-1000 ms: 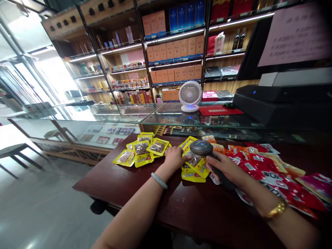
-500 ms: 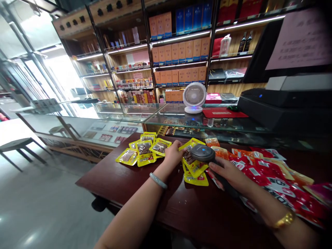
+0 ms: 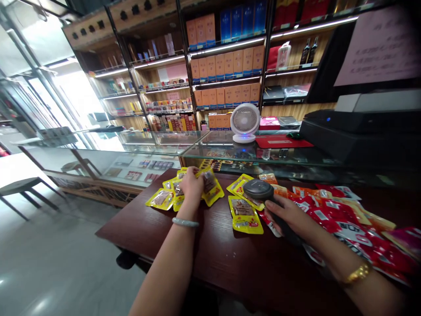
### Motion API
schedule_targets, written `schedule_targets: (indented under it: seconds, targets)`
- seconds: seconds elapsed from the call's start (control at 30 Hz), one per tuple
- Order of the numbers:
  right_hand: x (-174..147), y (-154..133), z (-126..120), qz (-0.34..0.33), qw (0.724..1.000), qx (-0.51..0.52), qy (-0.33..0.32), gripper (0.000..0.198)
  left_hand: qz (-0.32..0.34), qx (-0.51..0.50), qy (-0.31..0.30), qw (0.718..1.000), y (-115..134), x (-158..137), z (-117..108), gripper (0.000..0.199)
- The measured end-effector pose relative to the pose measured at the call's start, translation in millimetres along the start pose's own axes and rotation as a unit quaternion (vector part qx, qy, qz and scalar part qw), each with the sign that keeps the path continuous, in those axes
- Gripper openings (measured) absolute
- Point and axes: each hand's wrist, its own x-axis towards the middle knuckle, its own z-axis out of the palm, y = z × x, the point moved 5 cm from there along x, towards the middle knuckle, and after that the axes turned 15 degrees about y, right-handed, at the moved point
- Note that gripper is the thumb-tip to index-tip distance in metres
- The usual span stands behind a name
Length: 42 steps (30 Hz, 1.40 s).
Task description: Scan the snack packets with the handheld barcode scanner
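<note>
Grey scanner [image 3: 262, 192], long axis slanting, head [image 3: 255, 186] forward-left; right hand [image 3: 290, 215], fingers round handle [image 3: 288, 230]; left hand [image 3: 192, 186] pinching yellow packet [image 3: 213, 191].

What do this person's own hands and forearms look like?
The left hand has a smooth, pale greyish, rounded bangle at its wrist; the right hand, a shiny gold-coloured, metallic-looking bracelet on its forearm. No gloves or sleeves show.

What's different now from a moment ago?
The left hand has moved left, away from the right-hand yellow packets to the left-hand pile, holding a yellow packet. The right hand still grips the dark scanner over the right-hand packets; the white fan stays on the counter.
</note>
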Motion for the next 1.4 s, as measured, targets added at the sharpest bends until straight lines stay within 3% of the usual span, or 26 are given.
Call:
schedule_targets:
  seconds: [0.07, 0.13, 0.2, 0.3, 0.37, 0.47, 0.57, 0.67, 0.83, 0.97, 1.17, 1.3, 1.4]
  targets:
    - [1, -1, -1, 0.006, 1.000, 0.002, 0.009, 0.038, 0.033, 0.034, 0.080, 0.996, 0, 6, -12, 0.030]
    - [1, -1, -1, 0.008, 1.000, -0.002, 0.014, 0.038, 0.086, 0.037, 0.088, 0.992, 10, -3, -12, 0.033]
    - [2, -1, -1, 0.004, 1.000, -0.007, 0.015, 0.038, 0.157, 0.020, -0.001, 0.987, 26, -23, 1, 0.025]
    - [2, -1, -1, -0.002, 1.000, -0.008, 0.012, 0.038, 0.271, 0.018, -0.164, 0.948, 46, -66, 25, 0.029]
    - [3, 0, -1, -0.001, 1.000, -0.008, 0.011, 0.038, 0.314, 0.049, -0.214, 0.924, 50, -87, 34, 0.039]
    - [4, 2, -1, 0.000, 1.000, -0.007, 0.010, 0.038, 0.336, 0.089, -0.238, 0.907, 49, -101, 40, 0.043]
    - [4, 4, -1, -0.005, 1.000, -0.006, 0.000, 0.038, 0.332, 0.090, -0.258, 0.903, 47, -98, 43, 0.032]
    - [3, 6, 1, -0.003, 1.000, -0.006, -0.017, 0.037, 0.265, 0.079, -0.271, 0.922, 43, -81, 42, 0.022]
    - [-3, 9, 6, 0.024, 0.999, -0.008, -0.046, 0.037, 0.154, 0.037, -0.207, 0.965, 34, -47, 29, 0.017]
    - [-6, 8, 12, 0.021, 0.998, -0.017, -0.062, 0.041, 0.146, 0.026, -0.191, 0.970, 33, -42, 25, 0.016]
    - [-8, 5, 14, 0.001, 0.997, -0.027, -0.074, 0.039, 0.190, 0.042, -0.189, 0.963, 38, -52, 31, 0.015]
    - [-8, 7, 13, -0.001, 0.997, -0.031, -0.073, 0.040, 0.168, 0.045, -0.202, 0.964, 35, -47, 29, 0.019]
    - [-5, 7, 11, 0.004, 0.998, -0.029, -0.059, 0.040, 0.142, 0.091, -0.168, 0.971, 23, -28, 17, 0.023]
